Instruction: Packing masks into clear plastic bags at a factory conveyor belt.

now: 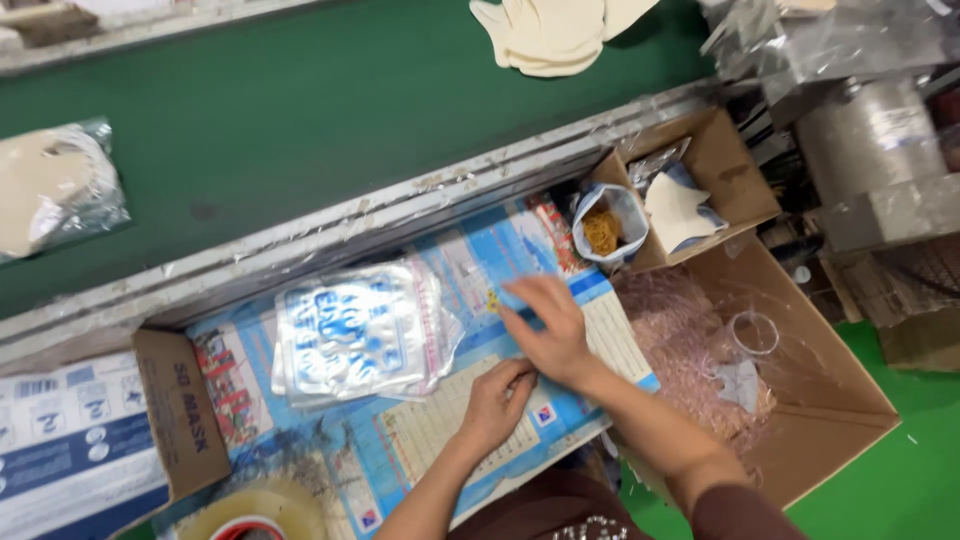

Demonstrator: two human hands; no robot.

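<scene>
Blue-and-white printed sheet (440, 430) lies flat, face up, long axis running diagonally from lower left to upper right. Tables and small pictures printed on it. Stack of clear printed bags (350, 335) rests on its upper-left part, slightly fanned.

Bare hands: two, left hand (497, 400) and right hand (548, 330)
Brown cardboard boxes: three (735, 165)
Rolls of clear tape: one (255, 512)
Stacks of clear plastic bags: one (350, 330)
Sealed mask packs on green belt: one (55, 185)
</scene>
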